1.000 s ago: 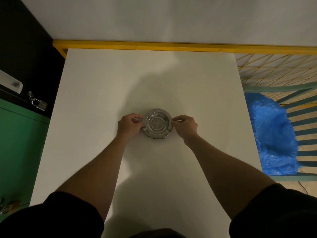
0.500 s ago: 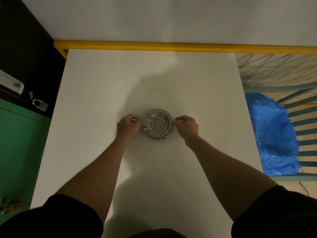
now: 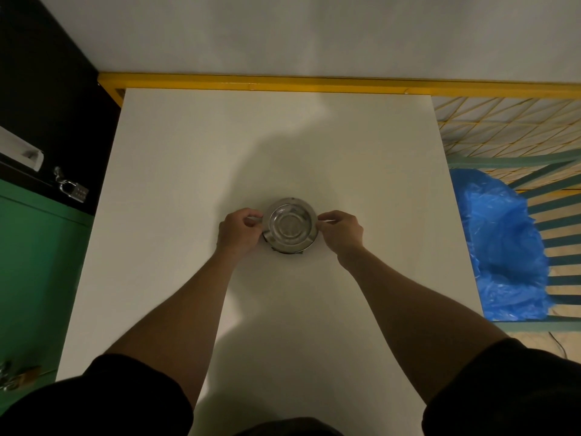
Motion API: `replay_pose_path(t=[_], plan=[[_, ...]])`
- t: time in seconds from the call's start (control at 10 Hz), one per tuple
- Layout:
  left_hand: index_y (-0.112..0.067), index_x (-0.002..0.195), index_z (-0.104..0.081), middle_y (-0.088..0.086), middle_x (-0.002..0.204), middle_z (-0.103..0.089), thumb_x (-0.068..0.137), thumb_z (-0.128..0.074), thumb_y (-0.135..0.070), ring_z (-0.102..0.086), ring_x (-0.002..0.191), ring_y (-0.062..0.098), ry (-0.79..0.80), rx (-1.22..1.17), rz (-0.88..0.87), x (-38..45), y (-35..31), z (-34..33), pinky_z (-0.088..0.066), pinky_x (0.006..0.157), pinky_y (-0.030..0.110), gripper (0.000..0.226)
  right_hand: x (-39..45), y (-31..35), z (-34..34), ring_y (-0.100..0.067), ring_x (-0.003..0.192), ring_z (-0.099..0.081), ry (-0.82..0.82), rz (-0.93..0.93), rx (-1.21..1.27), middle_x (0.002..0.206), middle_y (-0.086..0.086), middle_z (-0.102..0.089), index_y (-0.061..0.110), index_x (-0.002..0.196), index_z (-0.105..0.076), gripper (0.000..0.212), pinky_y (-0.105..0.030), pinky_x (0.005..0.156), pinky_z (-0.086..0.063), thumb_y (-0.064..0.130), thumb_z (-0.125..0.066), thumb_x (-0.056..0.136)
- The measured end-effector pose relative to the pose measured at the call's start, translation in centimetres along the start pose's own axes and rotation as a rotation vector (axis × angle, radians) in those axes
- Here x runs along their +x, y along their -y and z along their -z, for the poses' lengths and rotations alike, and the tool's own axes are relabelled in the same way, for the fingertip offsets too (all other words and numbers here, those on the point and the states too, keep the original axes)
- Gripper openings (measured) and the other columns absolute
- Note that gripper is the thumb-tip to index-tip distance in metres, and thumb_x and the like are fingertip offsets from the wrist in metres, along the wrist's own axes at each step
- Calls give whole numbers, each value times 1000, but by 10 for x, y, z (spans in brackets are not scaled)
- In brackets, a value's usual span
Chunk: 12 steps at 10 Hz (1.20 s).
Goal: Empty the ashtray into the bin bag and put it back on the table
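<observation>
Ashtray [image 3: 290,225] sits on the tabletop [image 3: 188,152], its rim pinched in the grip of left hand [image 3: 240,232] and right hand [image 3: 341,231]; next, a level carry to the bin bag [image 3: 503,247].

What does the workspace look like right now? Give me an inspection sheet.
Surface: white table, bare apart from the ashtray.
Job's things: metal ashtray upright at table centre; blue bin bag beyond the table's right edge, in a green slatted frame.
Clutter: nothing seen on the table.
Hands: left hand and right hand pinch the ashtray's rim on opposite sides.
Cables: thin dark cord on the floor, lower right.
Surroundings: yellow rail behind the table; padlock on a cabinet at left.
</observation>
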<state>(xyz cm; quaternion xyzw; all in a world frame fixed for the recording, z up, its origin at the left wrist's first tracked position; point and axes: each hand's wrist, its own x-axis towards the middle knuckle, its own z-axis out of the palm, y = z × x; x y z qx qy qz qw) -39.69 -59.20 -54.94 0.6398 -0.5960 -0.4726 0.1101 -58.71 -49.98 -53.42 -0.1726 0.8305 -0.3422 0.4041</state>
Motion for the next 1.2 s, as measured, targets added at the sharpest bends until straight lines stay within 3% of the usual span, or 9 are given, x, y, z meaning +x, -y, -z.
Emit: replay_pose_path(t=[0.2, 0.3, 0.4, 0.5, 0.6, 0.7, 0.9, 1.2], plan=[[-27, 94, -74, 7, 88, -77, 74, -74, -27, -72, 87, 32, 10, -38, -1, 2, 1, 0, -58, 85, 44, 19, 0, 0, 0, -6, 70, -61, -2, 3, 13, 75, 11, -68, 30, 81, -72, 14, -17, 54, -42, 17, -68, 83], [-25, 98, -74, 7, 92, -77, 79, -68, -27, -71, 90, 31, -14, -40, 11, 0, -1, 1, -57, 86, 40, 21, 0, 0, 1, -6, 71, -60, -24, -15, 30, 84, 7, -69, 29, 85, -71, 8, -18, 54, -41, 23, -67, 84], [-19, 102, -72, 9, 96, -74, 83, -61, -22, -67, 94, 31, -73, 48, -54, -5, 1, 2, -52, 82, 32, 23, 0, -3, 3, -9, 76, -59, -38, 9, -22, 96, 2, -71, 23, 97, -72, 15, -20, 61, -43, 24, -61, 87], [-13, 112, -66, 16, 108, -64, 83, -51, -12, -57, 102, 39, -107, 370, -287, -10, 6, 5, -45, 78, 37, 33, 0, -9, 11, -19, 101, -57, -16, 213, -309, 120, -6, -66, 16, 121, -64, 34, -28, 83, -44, 19, -58, 88], [-19, 125, -59, 15, 126, -56, 82, -53, -18, -49, 115, 41, -60, 656, -379, -11, 13, 8, -44, 84, 44, 43, -2, -15, 17, -27, 129, -43, 60, 386, -627, 142, -8, -50, 19, 136, -51, 53, -41, 104, -38, 21, -65, 86], [-32, 146, -39, 7, 157, -33, 88, -51, -30, -28, 142, 36, 14, 840, -361, -12, 24, 8, -30, 110, 50, 59, -5, -27, 21, -29, 149, -11, 148, 484, -938, 163, -5, -17, 27, 150, -27, 75, -55, 118, -17, 33, -65, 86], [-34, 151, -27, 5, 164, -18, 91, -45, -35, -14, 149, 35, 93, 885, -325, -10, 27, 6, -20, 117, 54, 63, -5, -34, 20, -28, 151, 4, 193, 451, -1000, 166, -4, 0, 29, 154, -13, 77, -59, 119, -8, 40, -56, 92], [-22, 150, -34, 13, 159, -31, 92, -47, -27, -26, 147, 34, 75, 732, -363, -9, 2, 17, -30, 115, 47, 60, -5, -17, 24, -28, 150, -14, 161, 440, -849, 164, -8, -18, 22, 152, -22, 70, -53, 118, -22, 34, -58, 93]])
